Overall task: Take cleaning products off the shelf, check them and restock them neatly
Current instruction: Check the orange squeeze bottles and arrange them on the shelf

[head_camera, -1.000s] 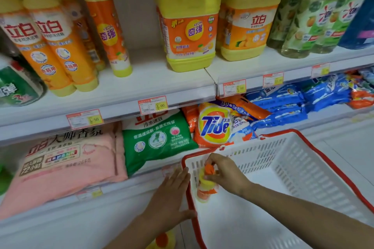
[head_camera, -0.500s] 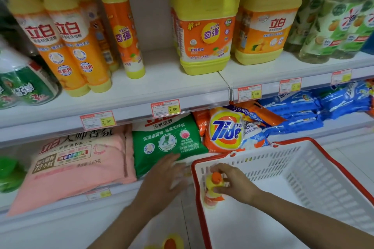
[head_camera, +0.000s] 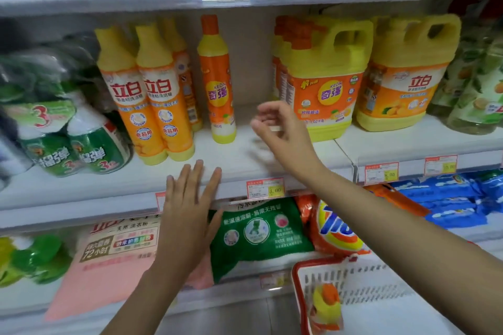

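Note:
A slim orange and yellow dish-soap bottle (head_camera: 219, 81) stands alone on the middle shelf (head_camera: 245, 155). My right hand (head_camera: 283, 130) is raised over the bare shelf just right of it, fingers loosely curled, holding nothing. My left hand (head_camera: 190, 209) is lower, fingers straight, its fingertips at the shelf's front edge. A second small orange and yellow bottle (head_camera: 325, 307) stands in the left corner of the white basket (head_camera: 381, 288) with the red rim, at the lower right.
Two tall orange bottles (head_camera: 152, 100) stand left of the slim one, green packs (head_camera: 70, 141) further left. Yellow jugs (head_camera: 326, 76) (head_camera: 402, 73) stand on the right. Below lie a pink bag (head_camera: 109, 261), a green bag (head_camera: 258, 234), a Tide bag (head_camera: 337, 228) and blue packs (head_camera: 449, 204).
My right hand let go of the small bottle in the basket and rose to the middle shelf. My left hand lifted from the basket rim to the shelf edge. The view tilted up.

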Available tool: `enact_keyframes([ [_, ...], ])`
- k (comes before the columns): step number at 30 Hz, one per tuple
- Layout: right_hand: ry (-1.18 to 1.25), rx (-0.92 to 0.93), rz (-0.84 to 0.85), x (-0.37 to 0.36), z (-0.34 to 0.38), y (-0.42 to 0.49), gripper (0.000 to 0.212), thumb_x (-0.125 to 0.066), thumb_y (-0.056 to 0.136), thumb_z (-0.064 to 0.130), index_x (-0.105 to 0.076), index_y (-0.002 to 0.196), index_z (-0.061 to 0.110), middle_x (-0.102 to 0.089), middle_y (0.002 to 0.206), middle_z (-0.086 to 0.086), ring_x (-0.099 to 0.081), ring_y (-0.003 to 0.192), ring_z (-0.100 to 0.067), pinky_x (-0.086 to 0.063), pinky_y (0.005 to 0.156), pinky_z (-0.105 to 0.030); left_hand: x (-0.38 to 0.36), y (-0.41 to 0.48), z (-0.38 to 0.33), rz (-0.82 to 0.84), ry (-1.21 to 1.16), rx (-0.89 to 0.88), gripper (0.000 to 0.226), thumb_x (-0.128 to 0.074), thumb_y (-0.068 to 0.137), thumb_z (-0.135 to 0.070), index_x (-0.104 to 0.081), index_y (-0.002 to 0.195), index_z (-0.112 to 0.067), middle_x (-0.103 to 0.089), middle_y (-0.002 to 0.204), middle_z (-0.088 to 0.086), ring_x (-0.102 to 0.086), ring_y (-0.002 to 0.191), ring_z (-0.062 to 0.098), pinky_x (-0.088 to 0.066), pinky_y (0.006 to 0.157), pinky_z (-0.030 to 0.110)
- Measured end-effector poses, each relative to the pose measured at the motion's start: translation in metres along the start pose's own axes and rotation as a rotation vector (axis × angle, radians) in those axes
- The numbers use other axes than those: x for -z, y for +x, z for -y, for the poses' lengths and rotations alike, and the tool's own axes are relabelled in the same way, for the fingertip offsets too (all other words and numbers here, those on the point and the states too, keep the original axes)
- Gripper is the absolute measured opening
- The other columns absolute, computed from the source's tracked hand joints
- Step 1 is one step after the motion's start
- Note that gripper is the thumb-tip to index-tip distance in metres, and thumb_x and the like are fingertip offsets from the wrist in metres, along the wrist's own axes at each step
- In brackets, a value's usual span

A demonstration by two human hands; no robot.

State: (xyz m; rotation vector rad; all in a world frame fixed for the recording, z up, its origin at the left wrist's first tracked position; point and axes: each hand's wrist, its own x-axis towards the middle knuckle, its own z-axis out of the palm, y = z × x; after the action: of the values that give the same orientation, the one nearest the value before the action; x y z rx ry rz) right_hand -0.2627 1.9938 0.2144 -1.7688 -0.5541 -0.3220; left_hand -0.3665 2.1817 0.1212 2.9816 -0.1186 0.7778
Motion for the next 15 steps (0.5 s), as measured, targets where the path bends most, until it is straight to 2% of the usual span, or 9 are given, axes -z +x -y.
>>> enact_keyframes([
  [2,-0.032,-0.080,0.060,-0.029,-0.007,0.037,0.055,-0.072,0.089,0.031,-0.047,0.132,0.008,-0.057,0.130,-0.005,-0.058,0.113,-0.015,-0.051,0.093,-0.032,-0.002,0.001,0.002,0.008,-0.001,-0.001,0.083,-0.070,0.083,-0.033,-0.027,0.153,-0.021,-0.028,0.157,0.015,-0.022,0.145,0.036,-0.013,0.119,0.054],
  [4,-0.107,-0.125,0.111,-0.050,-0.013,0.060,0.069,-0.074,0.086,0.035,-0.041,0.138,0.006,-0.054,0.131,-0.003,-0.052,0.117,-0.014,-0.044,0.099,-0.032,-0.005,0.002,0.000,-0.002,-0.016,-0.010,0.085,-0.071,0.082,-0.032,-0.025,0.153,-0.022,-0.028,0.157,0.014,-0.022,0.145,0.036,-0.011,0.119,0.052],
  [8,-0.236,-0.166,0.107,-0.076,-0.024,0.082,0.059,-0.076,0.084,0.036,-0.051,0.129,0.007,-0.065,0.122,-0.013,-0.063,0.110,-0.029,-0.051,0.092,-0.040,-0.008,0.004,0.007,-0.049,-0.079,-0.030,0.086,-0.071,0.081,-0.026,-0.025,0.154,-0.022,-0.028,0.157,0.013,-0.021,0.145,0.035,-0.007,0.119,0.050],
  [10,-0.278,-0.163,0.069,-0.075,-0.028,0.081,0.054,-0.078,0.080,0.042,-0.058,0.120,0.010,-0.069,0.113,-0.011,-0.066,0.102,-0.028,-0.054,0.087,-0.044,-0.008,0.003,0.008,-0.060,-0.091,-0.029,0.085,-0.071,0.082,-0.026,-0.024,0.154,-0.023,-0.028,0.157,0.013,-0.021,0.145,0.035,-0.010,0.120,0.052],
  [12,-0.275,-0.139,0.002,-0.070,-0.027,0.071,0.048,-0.078,0.078,0.046,-0.062,0.109,0.012,-0.070,0.103,-0.007,-0.066,0.092,-0.023,-0.054,0.079,-0.040,-0.007,0.002,0.008,-0.052,-0.087,-0.032,0.085,-0.070,0.082,-0.027,-0.024,0.154,-0.023,-0.028,0.157,0.013,-0.022,0.145,0.035,-0.014,0.118,0.054],
  [14,-0.193,-0.150,-0.052,-0.063,-0.021,0.055,0.047,-0.077,0.077,0.051,-0.063,0.097,0.011,-0.069,0.090,-0.005,-0.065,0.080,-0.020,-0.055,0.074,-0.040,-0.006,0.002,0.008,-0.041,-0.103,-0.030,0.083,-0.069,0.083,-0.028,-0.025,0.153,-0.023,-0.029,0.157,0.012,-0.024,0.145,0.034,-0.015,0.117,0.054],
  [15,-0.118,-0.171,-0.074,-0.058,-0.015,0.048,0.053,-0.077,0.073,0.057,-0.063,0.091,0.009,-0.068,0.083,-0.007,-0.065,0.076,-0.023,-0.056,0.074,-0.046,-0.005,0.002,0.009,-0.037,-0.115,-0.028,0.080,-0.068,0.084,-0.029,-0.027,0.152,-0.023,-0.030,0.157,0.011,-0.025,0.145,0.033,-0.016,0.117,0.053],
])
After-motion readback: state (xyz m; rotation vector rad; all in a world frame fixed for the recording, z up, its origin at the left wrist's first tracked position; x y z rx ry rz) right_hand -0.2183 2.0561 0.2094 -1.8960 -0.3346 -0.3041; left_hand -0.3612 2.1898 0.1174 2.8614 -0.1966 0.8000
